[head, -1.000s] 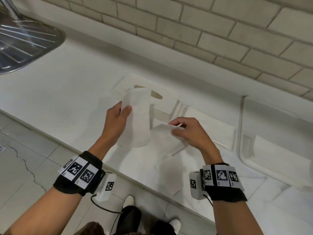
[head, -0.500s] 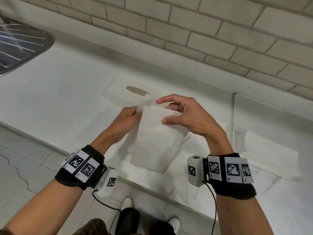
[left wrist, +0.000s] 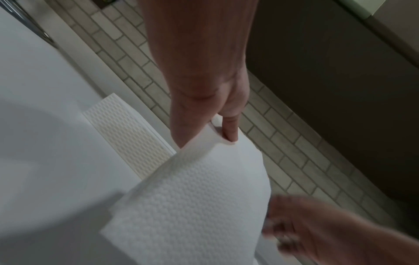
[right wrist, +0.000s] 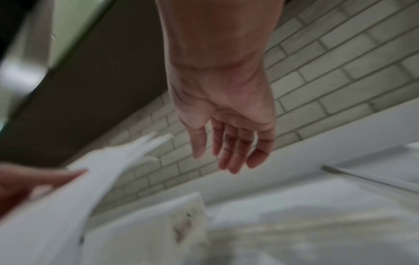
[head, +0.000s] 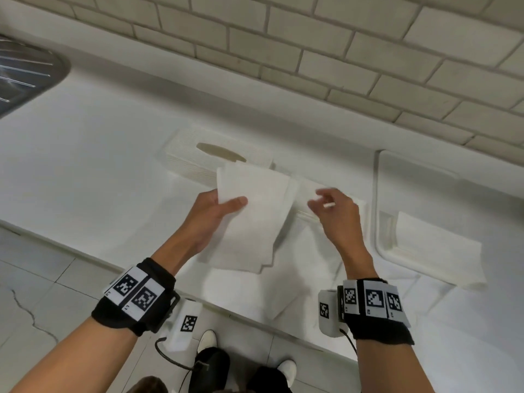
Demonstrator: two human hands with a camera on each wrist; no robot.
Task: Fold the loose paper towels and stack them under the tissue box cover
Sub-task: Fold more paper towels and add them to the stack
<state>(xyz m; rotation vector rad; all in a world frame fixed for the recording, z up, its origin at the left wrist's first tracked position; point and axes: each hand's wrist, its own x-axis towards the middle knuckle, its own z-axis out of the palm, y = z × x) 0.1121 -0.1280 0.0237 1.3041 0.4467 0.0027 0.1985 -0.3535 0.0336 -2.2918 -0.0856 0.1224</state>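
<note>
Folded paper towel held above the counter edge, pinched at its left edge by the left hand, thumb on top. Right hand just beside it, fingers loose, empty. Tissue box cover sits behind, near the wall; bare counter to the left.
</note>
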